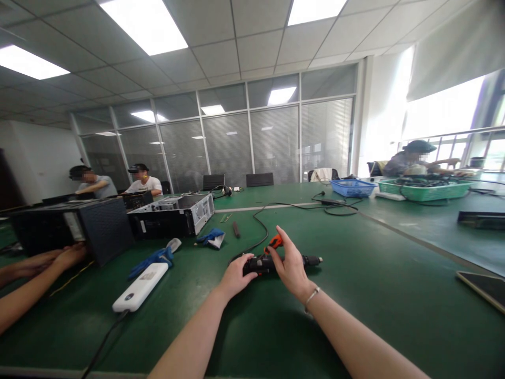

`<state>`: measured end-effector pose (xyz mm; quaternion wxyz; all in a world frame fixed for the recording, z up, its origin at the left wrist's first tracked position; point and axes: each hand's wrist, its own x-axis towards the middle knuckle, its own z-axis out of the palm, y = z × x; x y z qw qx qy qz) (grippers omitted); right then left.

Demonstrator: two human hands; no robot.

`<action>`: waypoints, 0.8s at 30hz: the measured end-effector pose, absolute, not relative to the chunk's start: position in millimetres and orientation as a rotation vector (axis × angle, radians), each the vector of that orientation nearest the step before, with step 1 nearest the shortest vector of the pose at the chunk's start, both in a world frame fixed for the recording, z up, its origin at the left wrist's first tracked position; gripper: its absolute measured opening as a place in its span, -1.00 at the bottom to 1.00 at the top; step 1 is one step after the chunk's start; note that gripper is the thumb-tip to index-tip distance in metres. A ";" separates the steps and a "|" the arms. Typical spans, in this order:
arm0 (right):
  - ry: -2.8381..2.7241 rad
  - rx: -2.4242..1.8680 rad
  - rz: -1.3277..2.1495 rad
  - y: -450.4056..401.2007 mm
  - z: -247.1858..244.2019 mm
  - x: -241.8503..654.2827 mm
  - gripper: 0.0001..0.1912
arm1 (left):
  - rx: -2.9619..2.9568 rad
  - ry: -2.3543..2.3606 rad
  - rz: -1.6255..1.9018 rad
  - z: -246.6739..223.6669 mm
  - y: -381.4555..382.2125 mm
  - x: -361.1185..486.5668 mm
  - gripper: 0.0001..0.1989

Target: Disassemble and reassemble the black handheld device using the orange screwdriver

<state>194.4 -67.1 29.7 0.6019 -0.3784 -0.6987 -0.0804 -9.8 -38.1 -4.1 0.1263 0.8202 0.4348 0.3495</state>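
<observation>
Across the near part of the green table (355, 300), the black power screwdriver (265, 263) points its tip right. My left hand (234, 277) is closed around its left end; my right hand (294, 267), nearer the tip, lightly pinches an orange piece (275, 241) above its middle.

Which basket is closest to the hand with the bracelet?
The blue basket. It sits nearer the right hand, which has the bracelet at its wrist; the green basket, heaped with dark things, is farther right.
</observation>
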 end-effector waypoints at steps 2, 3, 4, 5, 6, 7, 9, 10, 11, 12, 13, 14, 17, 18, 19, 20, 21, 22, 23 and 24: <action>-1.610 -0.875 -0.198 -66.6 30.2 195.3 -0.41 | 2.379 1.271 1.028 -3.2 -38.8 -10.2 -0.47; -1.606 -0.877 -0.205 -66.4 30.7 196.0 -0.40 | 2.374 1.272 1.031 -2.5 -39.2 -10.2 -0.47; -1.604 -0.881 -0.212 -66.3 31.4 196.8 -0.40 | 2.371 1.273 1.030 -1.8 -39.7 -10.2 -0.49; -1.602 -0.887 -0.220 -66.4 32.2 197.7 -0.40 | 2.369 1.274 1.026 -1.0 -40.2 -10.1 -0.51; -1.603 -0.893 -0.229 -66.7 33.2 198.5 -0.40 | 2.368 1.274 1.022 -0.2 -40.6 -10.0 -0.53; -1.606 -0.898 -0.240 -67.1 34.2 199.2 -0.41 | 2.366 1.275 1.021 0.4 -40.8 -9.9 -0.56; -1.623 -0.894 -0.265 -68.1 36.2 200.1 -0.42 | 2.366 1.272 1.025 1.1 -40.8 -10.0 -0.60; -1.637 -0.886 -0.276 -68.6 37.1 200.2 -0.43 | 2.366 1.270 1.029 1.1 -40.5 -10.1 -0.62; -1.654 -0.876 -0.286 -69.1 37.9 200.3 -0.44 | 2.367 1.267 1.032 0.8 -40.0 -10.4 -0.63; -1.672 -0.865 -0.292 -69.6 38.6 200.3 -0.45 | 2.369 1.263 1.033 0.3 -39.4 -10.7 -0.64; -1.691 -0.856 -0.297 -69.9 39.3 200.3 -0.47 | 2.372 1.259 1.033 -0.3 -38.7 -11.1 -0.64; -1.711 -0.850 -0.300 -70.3 39.9 200.4 -0.48 | 2.374 1.256 1.035 -1.0 -38.0 -11.4 -0.64; -1.759 -0.845 -0.318 -71.1 41.2 200.9 -0.51 | 2.374 1.254 1.036 -2.9 -36.3 -11.9 -0.63; -1.767 -0.846 -0.325 -71.3 41.4 201.1 -0.52 | 2.371 1.255 1.036 -3.3 -36.0 -11.9 -0.63; -1.771 -0.849 -0.329 -71.5 41.5 201.1 -0.52 | 2.368 1.257 1.039 -3.5 -35.9 -11.8 -0.63; -1.773 -0.851 -0.332 -71.6 41.5 201.1 -0.53 | 2.365 1.258 1.042 -3.5 -35.8 -11.8 -0.63; -1.775 -0.852 -0.333 -71.7 41.2 200.8 -0.53 | 2.363 1.258 1.040 -3.4 -35.9 -11.7 -0.64; -1.780 -0.851 -0.334 -71.7 40.9 200.5 -0.53 | 2.362 1.260 1.039 -3.1 -36.1 -11.6 -0.64; -1.788 -0.847 -0.336 -71.6 40.4 200.1 -0.53 | 2.362 1.260 1.035 -2.8 -36.4 -11.5 -0.64; -1.802 -0.842 -0.337 -71.5 39.8 199.6 -0.53 | 2.364 1.259 1.031 -2.5 -36.6 -11.5 -0.64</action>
